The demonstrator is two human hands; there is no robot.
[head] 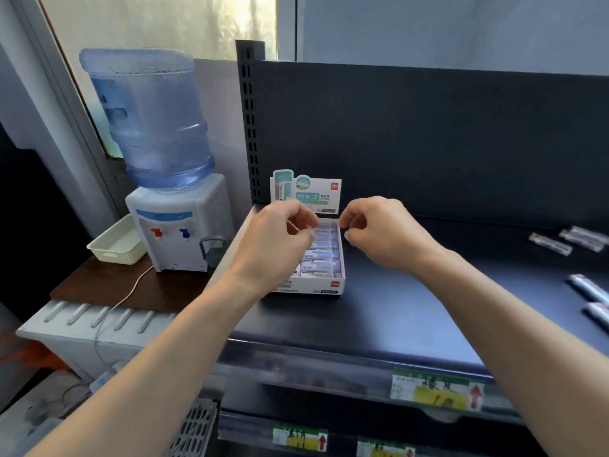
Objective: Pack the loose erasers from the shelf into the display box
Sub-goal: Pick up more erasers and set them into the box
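One dark metal shelf [379,308] with a slotted upright and dark back panel fills the right of the view; to its left a white water dispenser [174,225] carrying a blue bottle [148,117] stands on a brown wooden tabletop [108,285], with a cream plastic basket [115,244] just beside it; pale curtained window light sits behind.

The display box [313,285] rests on the shelf near its left end, open at the top, with rows of wrapped erasers [321,255] lying flat inside; loose erasers [581,235] lie well apart at the far right of the shelf.

Both my forearms reach in from below; my left hand [276,239] hangs over the box's left half, fingers curled down at the top row; my right hand [382,232] is beside the box's right rim, thumb and forefinger drawn narrow; I cannot tell whether either hand pinches anything.

The box's upright header card shows large pale Chinese characters on teal and a small red logo square, too blurred to read; price labels [435,389] on the shelf edges carry green and yellow bands with red arrows.
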